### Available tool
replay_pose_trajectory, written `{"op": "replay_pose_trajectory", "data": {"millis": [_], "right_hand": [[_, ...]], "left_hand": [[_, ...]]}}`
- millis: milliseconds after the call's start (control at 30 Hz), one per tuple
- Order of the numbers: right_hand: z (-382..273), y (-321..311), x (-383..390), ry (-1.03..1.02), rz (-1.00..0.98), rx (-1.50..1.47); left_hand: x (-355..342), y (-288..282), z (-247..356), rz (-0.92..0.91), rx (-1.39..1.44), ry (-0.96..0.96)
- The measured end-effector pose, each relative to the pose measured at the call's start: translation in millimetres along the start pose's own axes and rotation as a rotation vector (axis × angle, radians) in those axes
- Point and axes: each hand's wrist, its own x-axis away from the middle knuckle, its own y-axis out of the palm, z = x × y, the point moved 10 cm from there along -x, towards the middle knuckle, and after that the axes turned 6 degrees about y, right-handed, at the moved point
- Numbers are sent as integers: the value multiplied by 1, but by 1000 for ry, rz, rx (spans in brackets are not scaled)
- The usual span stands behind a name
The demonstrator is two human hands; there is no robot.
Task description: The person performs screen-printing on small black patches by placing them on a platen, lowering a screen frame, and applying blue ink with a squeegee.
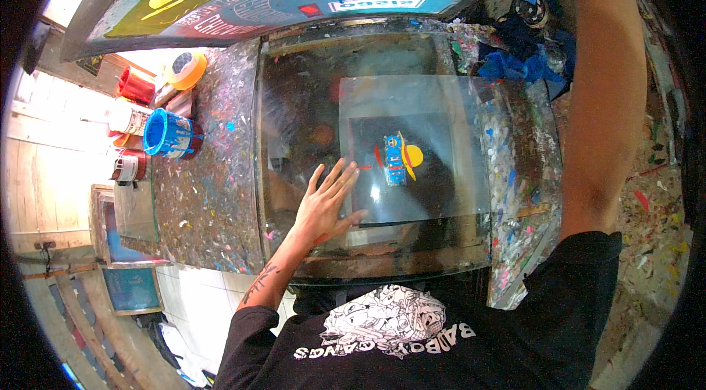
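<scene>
One broad, paint-spattered counter (pixel 198 213) fills the middle of the view, and look at that surface! Up at 12 o'clock looms a framed panel (pixel 294 4), teal and covered in bright designs, tilted up and apart from the work below. Under it lies the dark glass plate (pixel 298 88), and on the glass, toward 3 o'clock, the clear sheet (pixel 460 118).

In from the right, the right arm (pixel 607 88) stretches up past 2 o'clock and out of view; the right hand is out of shot, so no telling what it grips. Now the left hand (pixel 323 213), palm down at the sheet's 8 o'clock edge, fingers (pixel 336 177) spread and relaxed, clutching nothing at all!

Off at 9 o'clock stands a blue-smeared bucket (pixel 173 133); at 10, a yellow-orange tub (pixel 185 70).

And here's the star, near the sheet's middle: a small figure (pixel 396 158), blue, with a yellow and red hat shape (pixel 414 157) at its 3 o'clock. Three colours already show! Smallest, a red streak (pixel 378 155) at its 9 o'clock. Whether more colour is left to add, this view cannot settle.
</scene>
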Motion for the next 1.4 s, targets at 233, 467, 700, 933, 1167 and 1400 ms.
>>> {"op": "replay_pose_trajectory", "data": {"millis": [233, 467, 700, 933, 1167, 1400], "right_hand": [[3, -2, -1, 31, -37, -25], [19, 7, -1, 249, -160, -170], [-1, 3, 24, 0, 123, 138], [-27, 138, 203, -102, 114, 68], [-26, 268, 274, -43, -58, -51], [18, 296, 232, -48, -34, 39]], "left_hand": [[0, -8, 3, 77, 22, 13], [-25, -37, 12, 564, 457, -176], [-113, -133, 152, 511, 875, 366], [41, -239, 64, 484, -331, -361], [84, -78, 39, 367, -37, -188], [82, -66, 38, 415, -4, -156]]}}
